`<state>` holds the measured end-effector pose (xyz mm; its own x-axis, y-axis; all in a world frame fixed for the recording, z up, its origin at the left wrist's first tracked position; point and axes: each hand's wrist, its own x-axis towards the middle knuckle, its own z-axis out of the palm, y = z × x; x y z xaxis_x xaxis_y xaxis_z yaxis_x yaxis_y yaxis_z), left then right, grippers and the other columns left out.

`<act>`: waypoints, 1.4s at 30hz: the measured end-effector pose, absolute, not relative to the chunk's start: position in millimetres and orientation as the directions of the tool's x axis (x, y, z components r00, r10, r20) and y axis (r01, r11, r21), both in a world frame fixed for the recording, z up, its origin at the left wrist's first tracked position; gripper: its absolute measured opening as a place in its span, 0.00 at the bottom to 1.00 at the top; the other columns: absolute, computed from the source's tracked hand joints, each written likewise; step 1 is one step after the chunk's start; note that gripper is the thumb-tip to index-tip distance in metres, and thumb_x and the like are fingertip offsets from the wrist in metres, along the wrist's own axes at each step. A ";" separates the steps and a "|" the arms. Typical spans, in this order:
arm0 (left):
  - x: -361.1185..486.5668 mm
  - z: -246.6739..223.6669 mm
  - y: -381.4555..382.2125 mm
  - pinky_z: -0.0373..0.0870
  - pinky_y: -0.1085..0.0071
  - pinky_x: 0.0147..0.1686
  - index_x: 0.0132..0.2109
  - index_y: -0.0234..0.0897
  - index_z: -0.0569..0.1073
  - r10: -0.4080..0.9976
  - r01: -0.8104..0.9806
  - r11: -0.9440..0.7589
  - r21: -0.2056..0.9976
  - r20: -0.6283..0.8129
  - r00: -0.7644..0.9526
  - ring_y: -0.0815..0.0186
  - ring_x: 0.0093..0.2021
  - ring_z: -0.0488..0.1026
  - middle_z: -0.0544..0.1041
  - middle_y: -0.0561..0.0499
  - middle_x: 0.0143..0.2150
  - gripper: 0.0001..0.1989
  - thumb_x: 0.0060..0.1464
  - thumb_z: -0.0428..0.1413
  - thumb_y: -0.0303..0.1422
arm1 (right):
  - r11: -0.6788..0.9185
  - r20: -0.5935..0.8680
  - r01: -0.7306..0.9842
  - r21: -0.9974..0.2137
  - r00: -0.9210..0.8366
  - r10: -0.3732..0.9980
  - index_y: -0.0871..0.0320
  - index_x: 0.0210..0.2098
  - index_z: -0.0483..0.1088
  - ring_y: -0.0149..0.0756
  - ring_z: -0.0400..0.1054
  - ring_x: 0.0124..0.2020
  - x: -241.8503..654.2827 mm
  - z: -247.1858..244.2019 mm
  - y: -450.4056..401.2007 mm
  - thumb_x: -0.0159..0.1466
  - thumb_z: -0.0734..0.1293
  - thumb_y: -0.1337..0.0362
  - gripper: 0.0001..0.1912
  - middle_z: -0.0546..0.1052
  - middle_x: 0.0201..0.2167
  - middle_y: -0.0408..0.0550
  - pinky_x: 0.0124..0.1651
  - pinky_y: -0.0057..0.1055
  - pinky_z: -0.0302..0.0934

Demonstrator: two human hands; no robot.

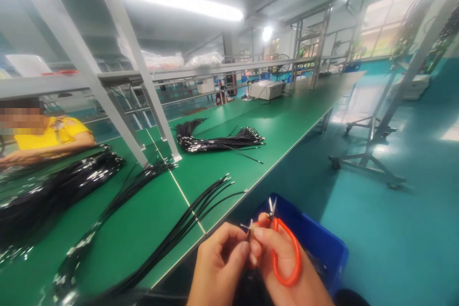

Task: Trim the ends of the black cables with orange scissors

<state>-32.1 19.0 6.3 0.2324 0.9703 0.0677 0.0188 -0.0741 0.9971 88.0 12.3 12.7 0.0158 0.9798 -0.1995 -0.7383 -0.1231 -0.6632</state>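
My left hand (224, 253) pinches the end of a black cable (249, 235) whose thin wires stick up between the fingertips. Against it, my right hand (274, 246) also has its fingertips at the cable end. Red-handled scissors (294, 256) hang in my right hand, their silver blades parted and pointing up. Both hands are in front of the green table's edge. Left of them, a loose bunch of black cables (179, 224) lies on the green table (139, 234), with its ends toward the upper right.
A blue bin (335, 248) sits beyond my right hand. More cable bundles (218, 143) lie farther along the table. Grey shelf posts (154, 86) rise from it. A person in yellow (68, 131) is at the far left. A wheeled stand (369, 153) is at right.
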 end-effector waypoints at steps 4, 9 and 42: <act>-34.3 2.1 24.3 0.62 0.78 0.24 0.27 0.34 0.71 0.982 -0.004 -0.004 1.000 0.005 0.189 0.72 0.22 0.64 0.72 0.54 0.23 0.10 0.49 0.59 0.37 | 0.029 -0.120 -0.611 -0.791 0.201 0.972 0.55 0.31 0.69 0.30 0.63 0.24 87.5 8.6 17.0 0.52 0.72 0.62 0.09 0.72 0.22 0.39 0.29 0.25 0.59; -29.5 3.3 21.8 0.55 0.79 0.20 0.26 0.33 0.70 0.981 -0.044 0.054 0.998 -0.044 0.189 0.75 0.20 0.58 0.68 0.56 0.20 0.14 0.45 0.62 0.40 | 0.114 -0.009 -0.472 -0.874 0.250 0.968 0.55 0.28 0.66 0.29 0.63 0.22 86.2 11.6 19.6 0.49 0.74 0.62 0.13 0.71 0.21 0.38 0.26 0.24 0.59; -28.6 -2.0 12.6 0.67 0.78 0.27 0.36 0.40 0.74 0.921 0.434 -0.386 0.814 0.362 0.142 0.70 0.27 0.72 0.76 0.54 0.29 0.06 0.56 0.53 0.28 | 0.162 0.108 -0.193 -0.968 0.265 0.958 0.54 0.29 0.66 0.31 0.66 0.24 102.3 0.3 13.6 0.52 0.69 0.65 0.07 0.72 0.24 0.40 0.27 0.24 0.62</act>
<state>-28.6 12.6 -2.0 0.1419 0.9214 0.3619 0.4336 -0.3865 0.8140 102.3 13.6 0.3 0.2649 0.9583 0.1077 -0.1933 0.1622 -0.9677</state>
